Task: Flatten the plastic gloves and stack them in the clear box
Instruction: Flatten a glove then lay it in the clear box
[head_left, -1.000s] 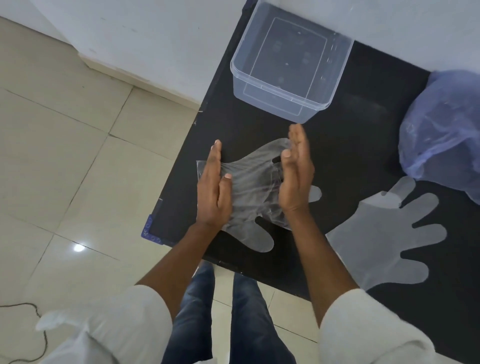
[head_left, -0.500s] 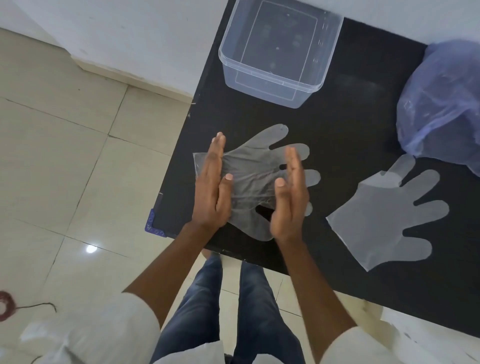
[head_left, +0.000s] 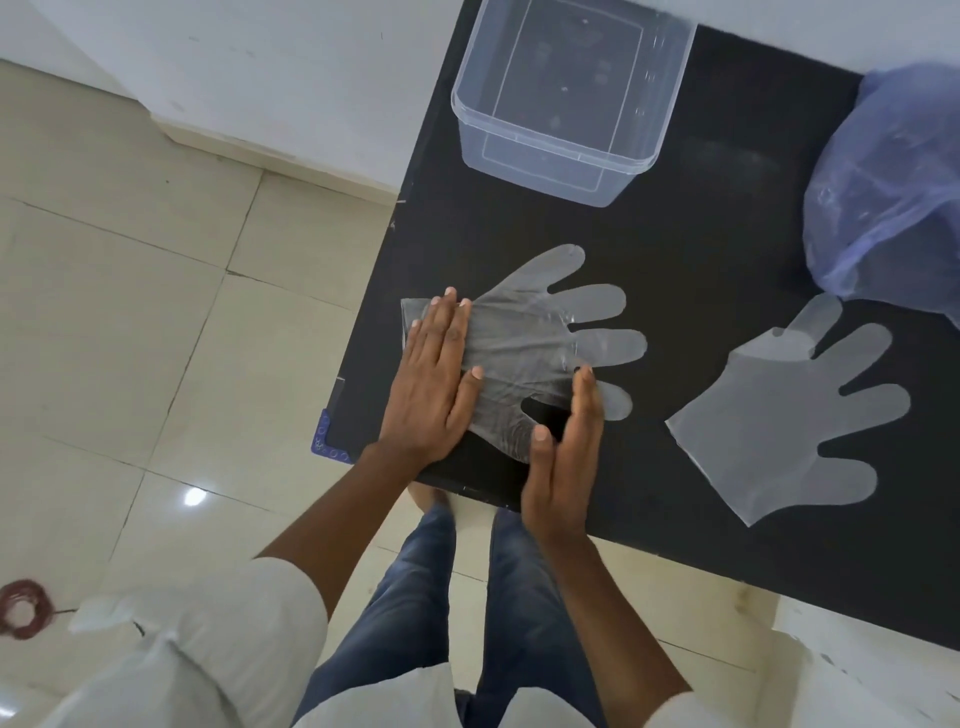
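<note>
Over by the left edge of the worktop (head_left: 675, 249): this is where both hands are busy.
Left hand (head_left: 431, 384): flat, fingers straight, palm pressing down on the cuff end of the wrinkled glove (head_left: 540, 343).
Wrinkled glove: lies near the front-left corner, its fingers pointing right.
Right hand (head_left: 563, 457): on edge, fingers straight, fingertips at the glove's lower finger, grabbing nothing.
Clear box (head_left: 571, 93): back edge, sitting upright, nothing stacked in it yet.
Second glove (head_left: 789, 410): flat, well apart to the right.
Blue plastic bag (head_left: 893, 197): far right edge, crumpled.
</note>
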